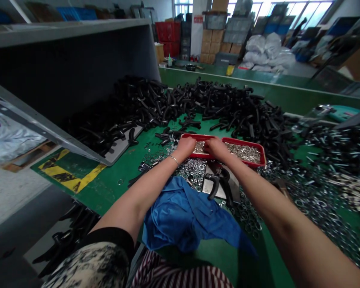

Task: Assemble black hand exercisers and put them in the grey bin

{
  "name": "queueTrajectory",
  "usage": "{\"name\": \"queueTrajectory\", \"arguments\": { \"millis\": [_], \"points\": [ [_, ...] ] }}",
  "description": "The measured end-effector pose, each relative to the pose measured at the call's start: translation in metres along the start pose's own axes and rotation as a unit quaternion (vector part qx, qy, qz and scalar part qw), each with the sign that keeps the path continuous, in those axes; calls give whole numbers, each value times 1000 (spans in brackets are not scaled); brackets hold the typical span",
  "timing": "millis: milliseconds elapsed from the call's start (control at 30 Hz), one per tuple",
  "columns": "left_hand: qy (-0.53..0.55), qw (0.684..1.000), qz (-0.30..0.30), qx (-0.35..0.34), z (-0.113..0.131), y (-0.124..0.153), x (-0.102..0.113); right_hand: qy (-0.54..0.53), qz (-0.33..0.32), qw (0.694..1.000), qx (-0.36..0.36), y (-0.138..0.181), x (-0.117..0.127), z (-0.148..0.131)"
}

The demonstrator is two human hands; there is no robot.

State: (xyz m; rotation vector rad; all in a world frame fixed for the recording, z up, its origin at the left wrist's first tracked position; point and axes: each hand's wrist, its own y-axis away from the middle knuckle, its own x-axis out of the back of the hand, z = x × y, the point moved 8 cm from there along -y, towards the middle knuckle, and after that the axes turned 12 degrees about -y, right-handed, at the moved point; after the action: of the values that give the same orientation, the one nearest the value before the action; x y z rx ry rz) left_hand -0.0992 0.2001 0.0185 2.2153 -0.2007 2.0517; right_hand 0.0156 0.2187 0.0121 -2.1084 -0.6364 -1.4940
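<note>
Both hands are at the left red tray (202, 136), which holds small metal parts. My left hand (187, 145) is curled at the tray's left end, its fingertips hidden behind it. My right hand (216, 148) reaches into the tray's right side, fingers bent down among the small parts; what they pinch is too small to make out. Close by on the right is a second red tray (262, 154) filled with small metal pins. Below the hands, black handle-shaped parts (213, 186) lie on a metal plate (208, 185).
Metal rings (195, 168) lie scattered around the plate, and a blue cloth (180, 216) is bunched at the front. Black parts (222, 100) are heaped behind the trays. A grey shelf (78, 32) stands left. More loose metal parts (348, 192) cover the right side.
</note>
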Motion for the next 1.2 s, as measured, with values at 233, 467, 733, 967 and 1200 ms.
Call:
{"name": "queueTrajectory", "arguments": {
  "millis": [233,467,733,967,1200],
  "points": [
    [-15,1000,10,11,0,1,-3,-63,74,995,-23,3,6,0],
    [-19,999,-8,26,-1,-7,-10,-190,179,963,-60,53,34,12],
    [3,999,35,17,-2,-2,-8,-273,169,947,-3,183,9,6],
    [53,997,49,0,-7,-7,-15,-249,179,952,14,186,1,-2],
    [153,982,109,-21,-10,-3,-11,-134,139,981,14,185,-1,-15]
  ]
}}
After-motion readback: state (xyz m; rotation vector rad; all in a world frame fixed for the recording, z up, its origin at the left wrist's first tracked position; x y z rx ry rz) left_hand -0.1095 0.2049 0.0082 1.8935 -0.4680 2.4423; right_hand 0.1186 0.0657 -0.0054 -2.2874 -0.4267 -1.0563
